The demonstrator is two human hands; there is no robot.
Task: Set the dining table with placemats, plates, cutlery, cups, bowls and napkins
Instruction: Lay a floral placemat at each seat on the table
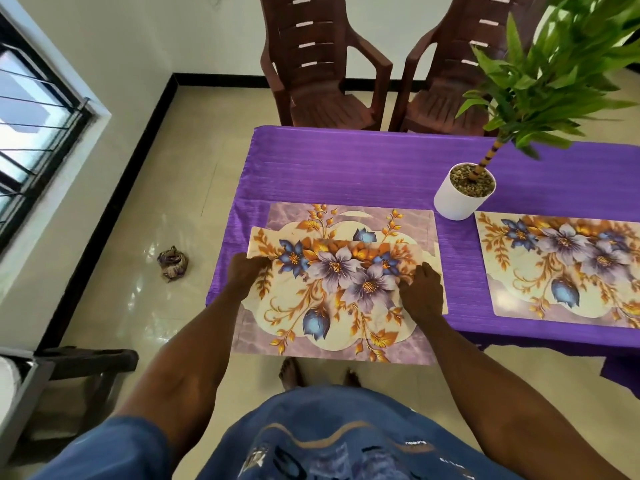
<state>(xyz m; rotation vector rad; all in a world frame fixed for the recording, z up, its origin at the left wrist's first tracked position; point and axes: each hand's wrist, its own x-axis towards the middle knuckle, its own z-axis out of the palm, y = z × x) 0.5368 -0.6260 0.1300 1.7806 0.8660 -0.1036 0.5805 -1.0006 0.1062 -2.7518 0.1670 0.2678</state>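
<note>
Left hand [244, 268] and right hand [420, 294] each pinch a side edge of the upper floral placemat [332, 271], fingers clamped, held over another placemat [349, 216] on the worktop [346, 168].

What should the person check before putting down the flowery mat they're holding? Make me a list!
1. Both hands hold the top placemat: ok, the left hand and right hand each grip an end.
2. Only one mat is picked up: cannot tell; another placemat lies underneath on the table.
3. Free room on the purple tablecloth: ok, the far side is bare.
4. The plant pot is out of the way: ok, it stands apart, to the right.
5. The right-hand placemat is laid flat: ok.
6. Mats sit fully on the table: not ok, the held stack overhangs the near edge.
</note>
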